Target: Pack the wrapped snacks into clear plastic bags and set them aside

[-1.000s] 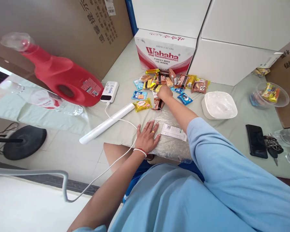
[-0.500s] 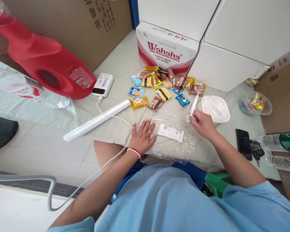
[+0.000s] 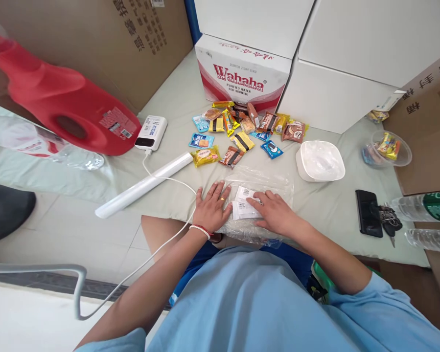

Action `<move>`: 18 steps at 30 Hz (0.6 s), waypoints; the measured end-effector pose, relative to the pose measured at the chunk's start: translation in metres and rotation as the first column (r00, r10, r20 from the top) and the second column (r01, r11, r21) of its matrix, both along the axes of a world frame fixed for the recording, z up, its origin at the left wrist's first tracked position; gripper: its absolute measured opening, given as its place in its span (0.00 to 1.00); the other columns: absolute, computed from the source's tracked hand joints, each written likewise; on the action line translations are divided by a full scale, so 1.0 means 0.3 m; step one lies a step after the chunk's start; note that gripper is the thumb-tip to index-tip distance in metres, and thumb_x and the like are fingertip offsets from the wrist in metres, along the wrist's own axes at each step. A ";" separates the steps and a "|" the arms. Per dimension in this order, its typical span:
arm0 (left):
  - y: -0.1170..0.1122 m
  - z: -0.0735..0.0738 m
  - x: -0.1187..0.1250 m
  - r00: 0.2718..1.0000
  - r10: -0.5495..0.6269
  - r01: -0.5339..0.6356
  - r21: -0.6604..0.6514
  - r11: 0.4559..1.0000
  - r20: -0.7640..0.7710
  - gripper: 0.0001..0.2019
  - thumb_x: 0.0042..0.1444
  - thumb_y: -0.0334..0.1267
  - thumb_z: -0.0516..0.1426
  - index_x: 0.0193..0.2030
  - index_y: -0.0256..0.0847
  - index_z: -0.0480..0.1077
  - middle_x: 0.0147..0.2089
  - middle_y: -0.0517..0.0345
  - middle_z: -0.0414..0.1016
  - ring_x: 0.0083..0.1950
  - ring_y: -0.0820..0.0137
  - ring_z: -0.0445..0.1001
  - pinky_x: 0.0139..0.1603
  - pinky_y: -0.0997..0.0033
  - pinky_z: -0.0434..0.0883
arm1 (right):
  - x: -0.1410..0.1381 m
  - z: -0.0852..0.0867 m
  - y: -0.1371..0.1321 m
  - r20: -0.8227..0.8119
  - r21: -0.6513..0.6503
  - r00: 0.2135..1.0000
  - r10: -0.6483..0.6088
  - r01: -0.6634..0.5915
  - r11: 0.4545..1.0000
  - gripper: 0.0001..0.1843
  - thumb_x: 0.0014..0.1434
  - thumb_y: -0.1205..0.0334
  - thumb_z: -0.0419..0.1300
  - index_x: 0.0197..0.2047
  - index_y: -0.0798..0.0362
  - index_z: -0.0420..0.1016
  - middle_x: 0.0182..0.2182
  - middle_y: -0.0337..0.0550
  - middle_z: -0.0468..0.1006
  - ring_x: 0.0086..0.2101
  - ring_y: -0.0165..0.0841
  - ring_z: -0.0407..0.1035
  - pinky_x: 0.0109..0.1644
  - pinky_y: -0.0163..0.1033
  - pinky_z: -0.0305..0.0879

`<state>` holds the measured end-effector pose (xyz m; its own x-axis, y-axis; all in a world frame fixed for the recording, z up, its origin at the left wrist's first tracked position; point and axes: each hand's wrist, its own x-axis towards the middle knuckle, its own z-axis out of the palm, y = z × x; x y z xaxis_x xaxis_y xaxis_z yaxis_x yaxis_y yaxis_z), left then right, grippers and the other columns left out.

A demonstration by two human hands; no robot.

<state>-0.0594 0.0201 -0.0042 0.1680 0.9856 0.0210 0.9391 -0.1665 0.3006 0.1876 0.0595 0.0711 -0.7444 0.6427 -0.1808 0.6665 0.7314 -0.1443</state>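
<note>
My left hand (image 3: 211,208) lies flat with fingers spread on the left edge of a clear plastic bag (image 3: 278,183) at the table's front. To its right, two small white printed packets lie on the bag, one partly over the other: an upper packet (image 3: 243,192) and a lower packet (image 3: 242,210). My right hand (image 3: 276,210) rests over their right ends, fingers stretched out and touching them, which hides part of both. Several wrapped snacks (image 3: 242,142) in yellow, brown and blue are spread behind the bag. A white plastic tub (image 3: 320,177) stands behind my right hand, to the right.
A white roll (image 3: 142,186) and a power bank (image 3: 151,132) with a white cable lie at left, near a red jug (image 3: 73,98). A Wahaba-style "Wahaha" carton (image 3: 242,73) stands behind. At right are a phone (image 3: 368,212), keys (image 3: 390,220), bottles and a round container (image 3: 405,156).
My right hand has come left from beside the tub, bringing a white packet onto the one on the bag. My left hand stays flat in place. The view has shifted slightly.
</note>
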 end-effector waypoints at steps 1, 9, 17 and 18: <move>0.000 -0.001 -0.001 1.000 -0.001 0.001 0.004 1.000 -0.006 0.29 0.71 0.49 0.47 0.77 0.51 0.55 0.80 0.50 0.51 0.80 0.55 0.51 0.77 0.34 0.34 | -0.018 -0.018 -0.003 -0.008 0.007 1.000 0.004 -0.004 1.000 0.38 0.60 0.56 0.71 0.69 0.51 0.65 0.61 0.57 0.71 0.54 0.51 0.64 0.51 0.52 0.66; 0.003 -0.001 0.001 0.999 0.010 -0.010 0.009 1.000 -0.041 0.32 0.71 0.53 0.45 0.78 0.47 0.51 0.79 0.49 0.52 0.79 0.54 0.52 0.77 0.34 0.39 | 0.008 -0.075 0.001 -0.189 -0.085 0.957 -0.220 0.207 0.975 0.28 0.65 0.58 0.64 0.66 0.56 0.67 0.56 0.56 0.73 0.53 0.48 0.65 0.58 0.50 0.66; 0.000 -0.008 -0.002 1.000 0.006 -0.005 0.039 0.999 -0.023 0.30 0.71 0.52 0.46 0.77 0.51 0.54 0.79 0.50 0.53 0.79 0.53 0.53 0.77 0.33 0.40 | -0.072 -0.075 0.033 -0.001 -0.094 0.951 -0.310 0.309 0.946 0.32 0.63 0.56 0.66 0.67 0.55 0.65 0.56 0.59 0.71 0.54 0.50 0.65 0.56 0.50 0.66; 0.000 -0.010 -0.003 1.000 0.005 -0.004 0.042 0.999 -0.017 0.29 0.71 0.52 0.45 0.77 0.51 0.54 0.79 0.50 0.53 0.79 0.53 0.53 0.77 0.33 0.40 | -0.076 -0.074 0.036 0.017 -0.089 0.953 -0.303 0.303 0.949 0.32 0.63 0.56 0.66 0.67 0.55 0.65 0.55 0.58 0.72 0.54 0.49 0.66 0.56 0.49 0.66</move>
<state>-0.0602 0.0200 -0.0072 0.1640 0.9846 0.0599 0.9449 -0.1742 0.2773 0.1646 0.0704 0.0491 -0.5169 0.8188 -0.2497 0.8550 0.4794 -0.1979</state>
